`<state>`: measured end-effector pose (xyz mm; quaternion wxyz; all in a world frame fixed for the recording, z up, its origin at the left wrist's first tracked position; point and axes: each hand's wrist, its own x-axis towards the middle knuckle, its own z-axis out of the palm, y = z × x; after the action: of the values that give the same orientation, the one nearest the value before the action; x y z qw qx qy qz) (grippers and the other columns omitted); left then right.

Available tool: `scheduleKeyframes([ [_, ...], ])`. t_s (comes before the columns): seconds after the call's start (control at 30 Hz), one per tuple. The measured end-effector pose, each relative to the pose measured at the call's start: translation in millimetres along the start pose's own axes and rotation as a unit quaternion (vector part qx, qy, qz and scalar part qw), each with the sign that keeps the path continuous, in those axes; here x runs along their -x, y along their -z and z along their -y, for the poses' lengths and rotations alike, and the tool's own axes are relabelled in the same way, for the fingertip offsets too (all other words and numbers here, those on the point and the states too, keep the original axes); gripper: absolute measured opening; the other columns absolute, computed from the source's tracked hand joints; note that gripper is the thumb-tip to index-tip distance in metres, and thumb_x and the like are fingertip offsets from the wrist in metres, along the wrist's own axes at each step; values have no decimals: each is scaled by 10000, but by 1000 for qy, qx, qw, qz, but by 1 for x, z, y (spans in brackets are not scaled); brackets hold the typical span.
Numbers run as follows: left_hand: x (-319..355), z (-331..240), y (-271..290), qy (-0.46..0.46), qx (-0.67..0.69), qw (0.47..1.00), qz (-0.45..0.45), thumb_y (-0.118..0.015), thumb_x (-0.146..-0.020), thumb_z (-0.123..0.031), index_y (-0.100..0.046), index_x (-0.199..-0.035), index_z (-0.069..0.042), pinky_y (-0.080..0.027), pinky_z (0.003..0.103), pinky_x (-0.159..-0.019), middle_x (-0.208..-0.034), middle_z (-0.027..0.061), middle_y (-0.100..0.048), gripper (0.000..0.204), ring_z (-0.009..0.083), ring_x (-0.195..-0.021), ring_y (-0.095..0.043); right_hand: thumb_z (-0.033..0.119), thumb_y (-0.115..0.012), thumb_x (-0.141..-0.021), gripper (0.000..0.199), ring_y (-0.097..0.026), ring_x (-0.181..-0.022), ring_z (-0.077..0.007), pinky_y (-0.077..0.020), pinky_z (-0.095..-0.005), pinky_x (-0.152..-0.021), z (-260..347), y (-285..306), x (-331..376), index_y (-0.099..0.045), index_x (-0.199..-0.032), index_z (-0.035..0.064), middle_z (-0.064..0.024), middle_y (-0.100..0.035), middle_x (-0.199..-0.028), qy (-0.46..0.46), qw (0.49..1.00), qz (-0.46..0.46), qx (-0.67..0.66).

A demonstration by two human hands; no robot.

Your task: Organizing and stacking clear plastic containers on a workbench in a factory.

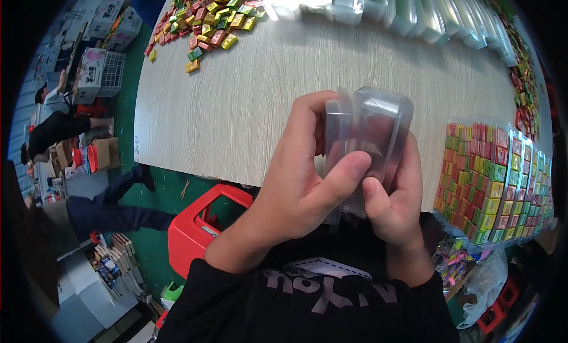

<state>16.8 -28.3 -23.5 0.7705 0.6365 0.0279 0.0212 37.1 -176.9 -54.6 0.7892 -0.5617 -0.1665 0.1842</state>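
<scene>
Between my two hands, above the near edge of the table, is a clear plastic box (pixel 381 115), long and with rounded corners. My left hand (pixel 313 171) wraps round a narrower clear plastic piece (pixel 338 125) beside it, thumb pressed across the front. My right hand (pixel 397 198) grips the larger box from its right side, thumb on the near face. The two clear pieces stand side by side and look nearly touching. Whether they are joined, the frame does not show. Both look see-through, with nothing visible inside.
Small wrapped candies (pixel 213 18) lie heaped at the far left of the pale table (pixel 201 118). Stacked clear boxes (pixel 402 15) line the far edge. Candy-filled clear packs (pixel 494 186) stand at the right. A red stool (pixel 195 236) is below the table's left front; other people are at far left.
</scene>
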Motion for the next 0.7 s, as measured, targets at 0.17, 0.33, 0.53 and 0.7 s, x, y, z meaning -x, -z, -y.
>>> scheduleKeyframes([
  [0.17,-2,-2,1,-7,-52,998,-18,-629,-827,-162,-356,-1239,14,-453,306,-850,-1052,108,-515,525,163,-962,-545,124,-569,-814,652,-496,-1116,-195,-392,-332,-965,-1,1,-2,-254,-1355,-56,-146,-488,-1213,10,999,18,-47],
  [0.33,-1,3,-2,-34,-103,993,-49,-658,-784,-156,-394,-1202,12,-473,296,-779,-1018,107,-525,522,160,-890,-557,148,-589,-817,690,-507,-1110,-226,-400,-349,-956,1,0,-2,-226,-1366,-59,-166,-496,-1204,-15,999,33,-32],
  [0.53,-1,8,5,-55,-162,983,-64,-711,-746,-201,-426,-1186,11,-457,281,-691,-983,100,-521,565,163,-819,-538,179,-581,-851,670,-521,-1094,-236,-411,-348,-939,3,-2,-2,-224,-1365,-59,-177,-500,-1188,-11,998,50,41],
  [0.7,0,2,6,7,-166,986,-12,-684,-829,-235,-333,-1275,9,-425,303,-906,-1145,106,-512,618,155,-1033,-524,148,-542,-866,623,-531,-1077,-228,-418,-339,-927,0,-5,-2,-236,-1368,-56,-172,-508,-1171,-11,1000,26,13],
])
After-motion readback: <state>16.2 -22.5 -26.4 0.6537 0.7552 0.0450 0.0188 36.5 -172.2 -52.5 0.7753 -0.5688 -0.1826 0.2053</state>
